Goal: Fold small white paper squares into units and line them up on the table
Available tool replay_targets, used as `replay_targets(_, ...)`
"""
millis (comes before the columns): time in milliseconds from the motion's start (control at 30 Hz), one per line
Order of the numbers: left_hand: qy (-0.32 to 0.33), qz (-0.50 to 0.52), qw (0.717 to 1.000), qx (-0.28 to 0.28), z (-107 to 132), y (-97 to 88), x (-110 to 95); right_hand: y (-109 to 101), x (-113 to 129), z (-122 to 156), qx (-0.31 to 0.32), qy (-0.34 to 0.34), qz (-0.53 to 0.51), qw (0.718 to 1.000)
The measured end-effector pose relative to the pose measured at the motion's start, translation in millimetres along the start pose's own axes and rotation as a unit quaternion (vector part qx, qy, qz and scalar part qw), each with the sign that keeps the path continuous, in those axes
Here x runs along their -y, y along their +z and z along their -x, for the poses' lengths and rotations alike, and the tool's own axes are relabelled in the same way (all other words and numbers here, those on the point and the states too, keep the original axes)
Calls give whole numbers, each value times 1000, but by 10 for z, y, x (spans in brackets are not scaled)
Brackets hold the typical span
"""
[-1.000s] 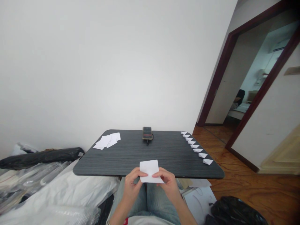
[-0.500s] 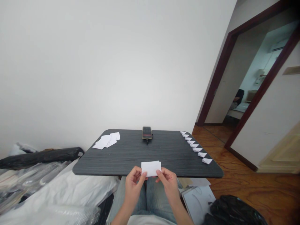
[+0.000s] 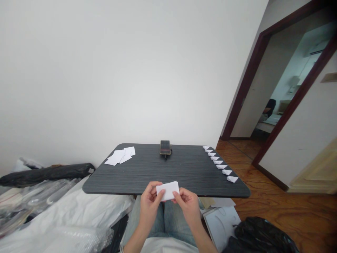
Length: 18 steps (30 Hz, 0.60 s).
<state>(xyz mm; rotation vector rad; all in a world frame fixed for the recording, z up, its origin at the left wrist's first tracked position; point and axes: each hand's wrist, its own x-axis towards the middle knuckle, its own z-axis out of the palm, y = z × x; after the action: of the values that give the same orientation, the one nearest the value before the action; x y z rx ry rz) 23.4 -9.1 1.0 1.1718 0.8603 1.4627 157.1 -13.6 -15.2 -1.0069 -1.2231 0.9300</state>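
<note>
Between my two hands is a small folded piece of white paper [image 3: 167, 190], held over the front edge of the dark table [image 3: 147, 172]. My left hand [image 3: 152, 197] pinches its left end, thumb on the near face. At the right end my right hand [image 3: 186, 199] grips it the same way, with the fingers behind the paper hidden. The paper tilts slightly, its right side higher. Several loose white sheets [image 3: 118, 156] overlap on the table's left side. Along the right edge runs a row of several small folded white papers [image 3: 218, 162].
A small dark device [image 3: 165, 147] with a cable stands at the table's back middle, near the white wall. Plastic-wrapped items [image 3: 65, 211] and a long black roll [image 3: 47, 174] lie at left. A black bag [image 3: 260, 235] and a white paper bag [image 3: 222, 225] sit at lower right.
The folded paper has turned from nearly level to tilted and shifted slightly left. My right hand's thumb has moved a little left along it. The view has shifted slightly.
</note>
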Motion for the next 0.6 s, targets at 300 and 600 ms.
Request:
replay_targets(300,-12,-7,1000,2,-10,-19,14,-2,15,-4,-9,18,-3,1000)
replay_targets(600,-5,-18,1000,-4,-3,-11,7,44,56,-27,-23,54,-120,991)
